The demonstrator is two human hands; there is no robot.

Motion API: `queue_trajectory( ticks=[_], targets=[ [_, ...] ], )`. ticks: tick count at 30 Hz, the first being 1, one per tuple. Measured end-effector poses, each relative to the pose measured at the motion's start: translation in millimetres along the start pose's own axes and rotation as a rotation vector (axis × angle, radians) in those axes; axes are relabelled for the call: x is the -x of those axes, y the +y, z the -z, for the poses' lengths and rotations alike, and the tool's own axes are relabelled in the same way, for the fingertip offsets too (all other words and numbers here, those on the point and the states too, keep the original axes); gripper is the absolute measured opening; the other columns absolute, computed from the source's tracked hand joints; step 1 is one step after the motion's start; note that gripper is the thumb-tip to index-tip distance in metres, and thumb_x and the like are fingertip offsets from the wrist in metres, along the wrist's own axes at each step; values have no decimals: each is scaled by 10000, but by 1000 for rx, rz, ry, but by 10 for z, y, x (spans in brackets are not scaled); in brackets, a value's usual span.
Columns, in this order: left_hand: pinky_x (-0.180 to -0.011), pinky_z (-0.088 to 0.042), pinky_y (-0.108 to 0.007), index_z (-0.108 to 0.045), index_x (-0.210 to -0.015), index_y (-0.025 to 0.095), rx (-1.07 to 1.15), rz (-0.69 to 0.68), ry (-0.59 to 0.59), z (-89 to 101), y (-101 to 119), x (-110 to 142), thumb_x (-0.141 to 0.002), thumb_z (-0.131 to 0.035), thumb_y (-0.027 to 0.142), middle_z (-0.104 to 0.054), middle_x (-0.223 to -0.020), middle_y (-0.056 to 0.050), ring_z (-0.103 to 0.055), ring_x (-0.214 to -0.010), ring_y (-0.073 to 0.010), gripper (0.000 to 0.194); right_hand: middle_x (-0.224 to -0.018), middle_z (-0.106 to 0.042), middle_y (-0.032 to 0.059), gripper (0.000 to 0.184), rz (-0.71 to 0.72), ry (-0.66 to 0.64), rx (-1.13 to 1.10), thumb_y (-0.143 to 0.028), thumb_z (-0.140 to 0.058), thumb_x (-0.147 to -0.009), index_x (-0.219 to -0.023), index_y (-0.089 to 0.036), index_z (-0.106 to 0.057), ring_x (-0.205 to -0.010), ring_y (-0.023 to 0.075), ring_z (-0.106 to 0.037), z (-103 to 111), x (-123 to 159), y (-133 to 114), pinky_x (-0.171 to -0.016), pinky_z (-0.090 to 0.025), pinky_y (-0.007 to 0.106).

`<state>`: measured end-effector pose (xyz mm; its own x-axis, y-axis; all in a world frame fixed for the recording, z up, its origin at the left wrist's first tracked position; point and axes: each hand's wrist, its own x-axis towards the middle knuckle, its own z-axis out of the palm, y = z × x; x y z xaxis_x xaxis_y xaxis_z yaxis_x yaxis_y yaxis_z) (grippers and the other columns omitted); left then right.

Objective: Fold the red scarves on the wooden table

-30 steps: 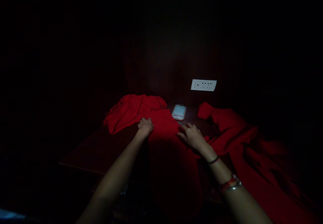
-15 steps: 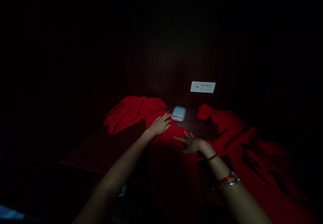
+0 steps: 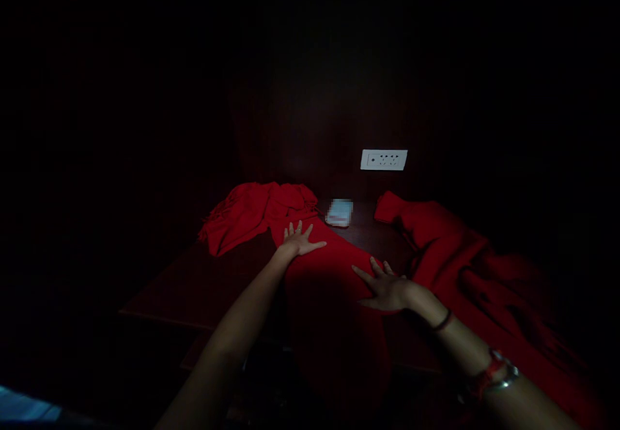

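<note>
A long red cloth [image 3: 329,288] lies over a dark wooden table [image 3: 194,288] and hangs off its near edge. My left hand [image 3: 298,241] rests flat on the cloth's upper part, fingers spread and open. My right hand [image 3: 385,286] lies flat on the cloth's right edge, fingers apart, holding nothing. The far end of the cloth is bunched up [image 3: 247,214] at the back left of the table.
A small white packet [image 3: 340,212] lies at the back of the table. A second red cloth [image 3: 465,268] is heaped at the right. A white wall socket [image 3: 383,159] sits on the dark panel behind. The surroundings are very dark.
My left hand has opened from a curled grip and now lies flat with spread fingers. My right hand has slid down and to the right along the cloth.
</note>
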<state>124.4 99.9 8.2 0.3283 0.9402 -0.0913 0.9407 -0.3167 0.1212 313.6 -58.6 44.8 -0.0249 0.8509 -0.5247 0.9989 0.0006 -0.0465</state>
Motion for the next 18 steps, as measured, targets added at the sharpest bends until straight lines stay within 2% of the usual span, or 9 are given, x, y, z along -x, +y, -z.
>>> queue_trajectory(
  ticks=[2, 3, 5, 7, 8, 10, 13, 16, 18],
  targets=[
    [-979, -42, -467, -148, -1318, 250, -10, -152, 106, -12, 18, 58, -687, -232, 689, 6, -1386, -46, 38, -1235, -304, 773, -1384, 26, 114, 882, 37, 22, -13, -664, -446, -593, -1310, -319, -66, -1197, 414, 26, 32, 21, 10, -851, -144, 630],
    [-986, -46, -446, -152, -1314, 264, -12, -251, 122, -17, 26, 85, -737, -201, 639, -4, -1388, -25, 26, -1245, -268, 689, -1383, -27, 116, 857, 77, 63, -27, -647, -455, -604, -1313, -292, -127, -1208, 398, -7, 64, 7, 4, -879, -154, 600],
    [-992, -69, -420, -154, -1307, 298, -10, -382, 49, -17, 42, 124, -808, -130, 539, -41, -1387, 14, -11, -1254, -212, 555, -1362, -161, 123, 732, 182, 215, -69, -584, -419, -682, -1293, -211, -263, -1228, 330, -100, 132, -73, -35, -949, -183, 483],
    [-988, -88, -423, -148, -1304, 316, -4, -353, -87, -4, 53, 141, -810, -124, 535, -65, -1384, 22, -30, -1253, -219, 541, -1321, -275, 123, 601, 313, 378, -101, -497, -330, -774, -1267, -153, -329, -1223, 244, -195, 163, -197, -107, -980, -196, 362],
    [-987, -86, -426, -141, -1306, 318, -3, -309, -135, 8, 55, 140, -786, -154, 575, -60, -1384, 17, -22, -1250, -238, 579, -1312, -296, 116, 569, 359, 415, -99, -469, -303, -794, -1268, -154, -327, -1218, 225, -215, 155, -260, -148, -983, -190, 353],
    [-989, -71, -425, -128, -1307, 324, -3, -238, -184, 42, 47, 121, -702, -242, 670, -26, -1384, 10, 12, -1243, -275, 706, -1345, -235, 89, 564, 377, 379, -71, -494, -293, -791, -1285, -222, -279, -1230, 258, -165, 90, -354, -224, -974, -150, 446],
    [-985, -70, -443, -112, -1304, 338, 1, -178, -249, 104, 17, 69, -589, -328, 742, 20, -1379, 9, 48, -1233, -303, 850, -1392, -23, 45, 633, 288, 236, -30, -633, -292, -716, -1281, -363, -199, -1223, 363, 8, -58, -348, -285, -886, -60, 612],
    [-973, -80, -478, -95, -1304, 344, -4, -143, -286, 142, 11, 29, -541, -377, 752, 40, -1376, 4, 55, -1227, -319, 910, -1389, 64, 44, 723, 248, 137, -24, -704, -305, -648, -1281, -392, -146, -1206, 376, 89, -147, -178, -270, -871, -23, 624],
    [-971, -92, -479, -107, -1302, 347, 8, -118, -258, 132, 27, 25, -583, -324, 746, 20, -1378, 13, 37, -1231, -312, 851, -1388, 58, 55, 784, 220, 89, -20, -713, -357, -609, -1285, -377, -146, -1204, 379, 92, -135, -34, -224, -871, -33, 624]
  ],
)
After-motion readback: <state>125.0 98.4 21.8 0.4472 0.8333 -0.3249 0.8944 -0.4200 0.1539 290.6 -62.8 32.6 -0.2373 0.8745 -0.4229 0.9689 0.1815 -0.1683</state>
